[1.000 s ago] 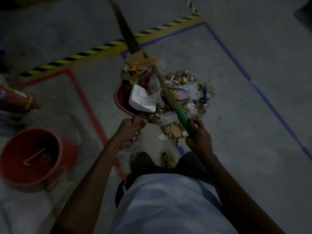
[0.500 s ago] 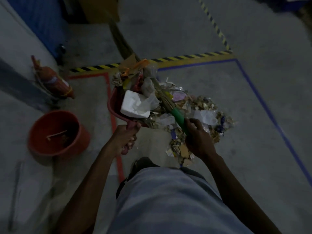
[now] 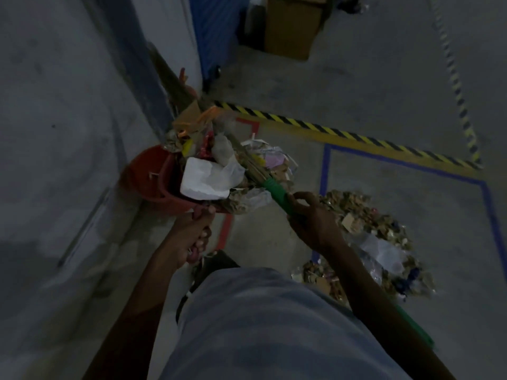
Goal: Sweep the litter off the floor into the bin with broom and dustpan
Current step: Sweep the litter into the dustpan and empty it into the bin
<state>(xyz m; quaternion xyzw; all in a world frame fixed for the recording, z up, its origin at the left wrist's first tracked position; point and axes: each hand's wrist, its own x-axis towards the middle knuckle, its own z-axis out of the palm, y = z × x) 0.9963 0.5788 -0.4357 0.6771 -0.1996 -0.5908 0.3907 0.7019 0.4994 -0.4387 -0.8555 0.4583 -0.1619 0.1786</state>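
My left hand [image 3: 192, 237] grips the handle of a red dustpan [image 3: 167, 185] heaped with litter: a white crumpled sheet [image 3: 204, 179], cardboard and wrappers. The loaded pan hangs over the red bin [image 3: 142, 171], which stands by the wall and is mostly hidden behind it. My right hand [image 3: 310, 218] holds the green handle of the broom [image 3: 275, 189]; its straw bristles lie across the top of the litter in the pan. A pile of litter [image 3: 375, 242] stays on the floor at the right, inside blue tape lines.
A grey wall [image 3: 68, 119] runs along the left. Yellow-black hazard tape [image 3: 343, 134] crosses the floor beyond the bin. A cardboard box [image 3: 290, 28] and a blue panel [image 3: 211, 37] stand at the back. Red tape [image 3: 226, 231] marks the floor near my feet.
The loaded dustpan and broom have swung left from above the litter pile to over the red bin. The view turned left with them, and the pile now lies at the right.
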